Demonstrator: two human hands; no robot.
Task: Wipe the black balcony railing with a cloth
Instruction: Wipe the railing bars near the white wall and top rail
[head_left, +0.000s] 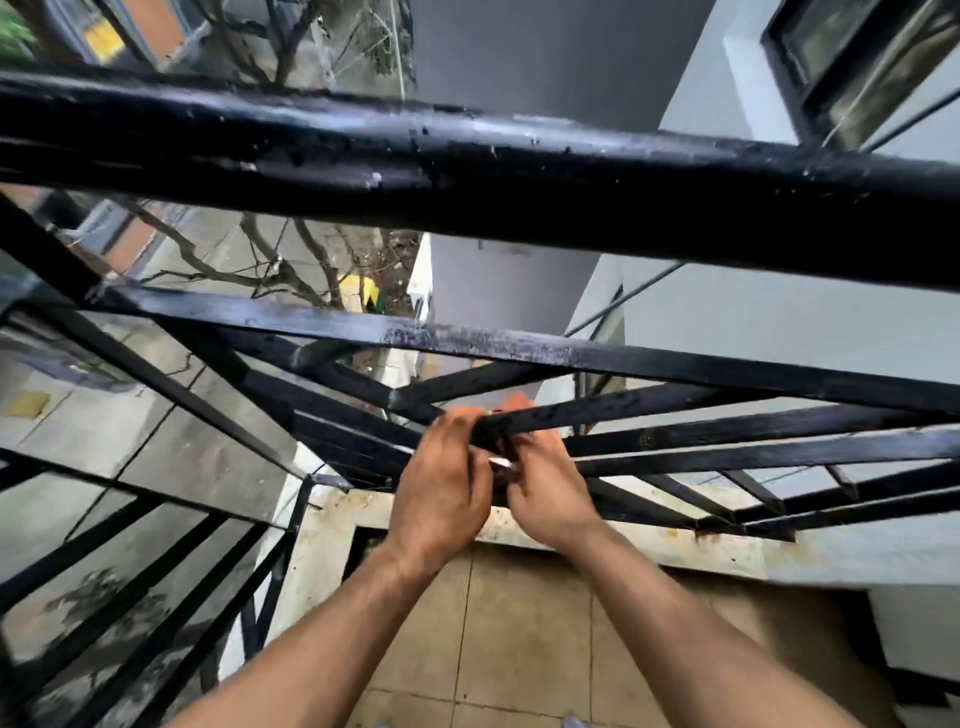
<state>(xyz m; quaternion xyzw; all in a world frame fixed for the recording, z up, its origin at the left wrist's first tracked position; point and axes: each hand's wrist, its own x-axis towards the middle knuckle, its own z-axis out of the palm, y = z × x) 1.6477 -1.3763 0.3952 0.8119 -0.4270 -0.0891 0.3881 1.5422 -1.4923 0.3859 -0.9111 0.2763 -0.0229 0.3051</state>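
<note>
Your cloth (502, 462) is almost wholly hidden: only a pale sliver peeks out between your hands, and I can't tell how it is folded. The black railing (467, 171) fills the view, its thick top rail round, glossy, chipped and blurred up close. Below it, flat bars fan out, scuffed and speckled. Your left hand (441, 483) and right hand (550, 491) are together, touching, and both have fingers curled over one slanted bar (623, 410) low in the fan. The fingertips are out of sight behind the metal. The stained concrete ledge (649, 545) meets the beige floor tiles (524, 639) below your forearms.
</note>
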